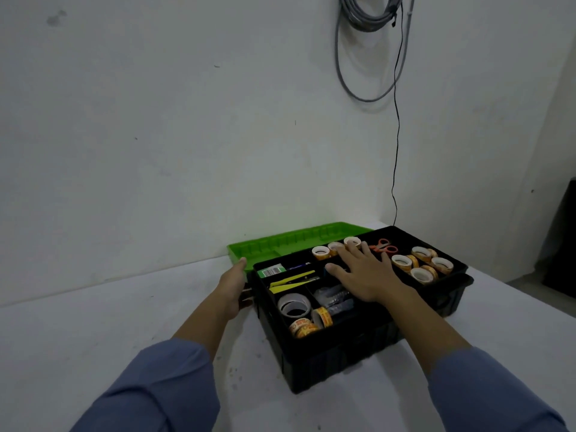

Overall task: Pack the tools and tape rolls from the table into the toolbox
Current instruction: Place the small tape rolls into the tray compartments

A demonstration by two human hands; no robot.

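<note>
Toolbox packed, rigid, probably heavy; best gripped at both ends. Left hand flat against left end, right hand splayed over its middle.

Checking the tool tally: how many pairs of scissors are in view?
1: orange-handled scissors in the right tray of the toolbox, just past the right hand, which may hide others.

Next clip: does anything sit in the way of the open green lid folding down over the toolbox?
Yes. The right hand lies spread flat over the middle compartments of the toolbox, right where the green lid would come down. The left hand is at the box's left side, beside the lid's corner.
</note>
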